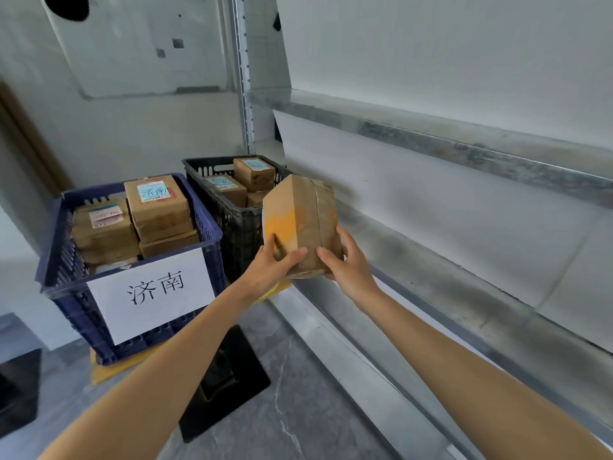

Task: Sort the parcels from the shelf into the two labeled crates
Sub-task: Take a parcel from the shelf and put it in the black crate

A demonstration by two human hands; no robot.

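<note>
Two crates [71,303], grey floor [315,410], metal shelf [464,154]

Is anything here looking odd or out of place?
Mildly: the blue crate is heaped above its rim, its top parcel lying tilted. The held parcel, between left hand and right hand, looks creased, with a yellow patch.
</note>
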